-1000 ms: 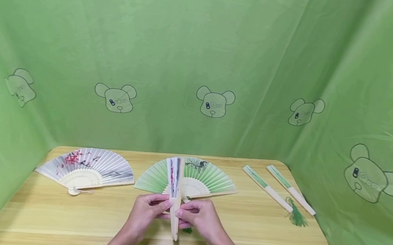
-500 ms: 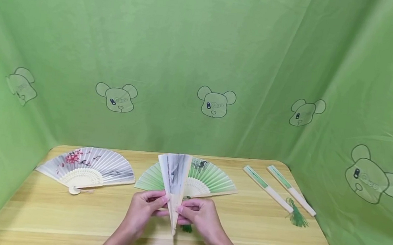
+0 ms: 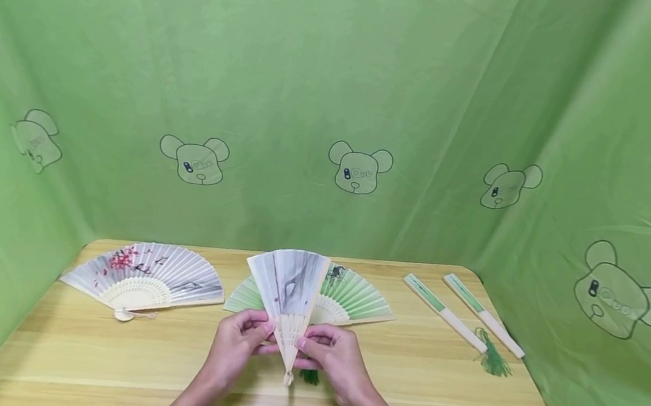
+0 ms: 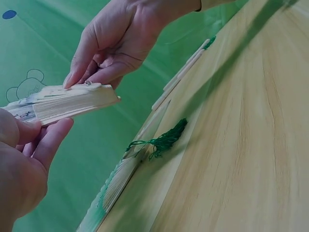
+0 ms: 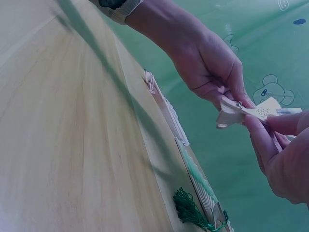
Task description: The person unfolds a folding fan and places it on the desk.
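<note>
The grey-and-white pleated folding fan with pale ribs [image 3: 293,285] has widened from a narrow strip into a wedge, so its unfolding seems partway along. Left hand [image 3: 235,342] and right hand [image 3: 340,358], each grip pinching one side, hold it above the wood-grain tabletop [image 3: 106,365].

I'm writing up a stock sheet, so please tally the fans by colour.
Grey: 2 (spread grey fan, part-open held fan)
Green: 3 (spread green fan, left folded fan, right folded fan)
Total: 5 fans
</note>
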`<state>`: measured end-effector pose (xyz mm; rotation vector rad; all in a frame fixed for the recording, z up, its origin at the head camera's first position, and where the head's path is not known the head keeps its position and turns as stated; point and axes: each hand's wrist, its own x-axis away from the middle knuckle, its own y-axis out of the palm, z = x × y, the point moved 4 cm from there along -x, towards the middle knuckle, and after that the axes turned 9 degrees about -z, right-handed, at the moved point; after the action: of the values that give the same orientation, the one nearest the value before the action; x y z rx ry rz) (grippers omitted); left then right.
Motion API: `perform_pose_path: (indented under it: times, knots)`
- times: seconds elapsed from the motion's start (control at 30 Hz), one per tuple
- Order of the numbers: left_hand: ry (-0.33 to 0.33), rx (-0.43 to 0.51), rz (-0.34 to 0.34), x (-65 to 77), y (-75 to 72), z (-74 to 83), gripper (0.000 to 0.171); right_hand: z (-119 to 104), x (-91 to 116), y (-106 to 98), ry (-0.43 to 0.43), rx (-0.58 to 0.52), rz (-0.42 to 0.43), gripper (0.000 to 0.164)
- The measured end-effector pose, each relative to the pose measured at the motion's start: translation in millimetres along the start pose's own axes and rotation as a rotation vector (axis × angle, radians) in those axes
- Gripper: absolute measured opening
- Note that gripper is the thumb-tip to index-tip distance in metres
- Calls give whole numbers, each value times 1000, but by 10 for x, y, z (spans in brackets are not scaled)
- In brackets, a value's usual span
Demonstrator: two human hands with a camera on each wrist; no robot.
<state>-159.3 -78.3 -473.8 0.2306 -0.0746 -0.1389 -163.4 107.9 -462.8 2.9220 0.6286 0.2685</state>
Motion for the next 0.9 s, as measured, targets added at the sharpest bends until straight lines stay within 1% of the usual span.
perform_pose_path:
  times: [0.2,0.43,0.53,0.67,0.77,0.9]
  knots:
    - [7,-2,18,15,-2,-1,27,10,-6,-14,-1,-30,-2,32]
    - [5,33,42,30,-28,7,38,22,0,-21,-5,-91,7,37]
    - [7,47,45,26,-46,15,35,32,3,-16,-11,-112,-8,35]
    - [13,56,58,19,-80,15,31,49,-6,-9,-20,-139,-22,28]
    - [15,62,63,19,-100,8,29,59,-12,-19,-26,-147,-13,25]
    - [31,56,57,26,-105,11,28,71,-9,-51,-37,-180,18,25]
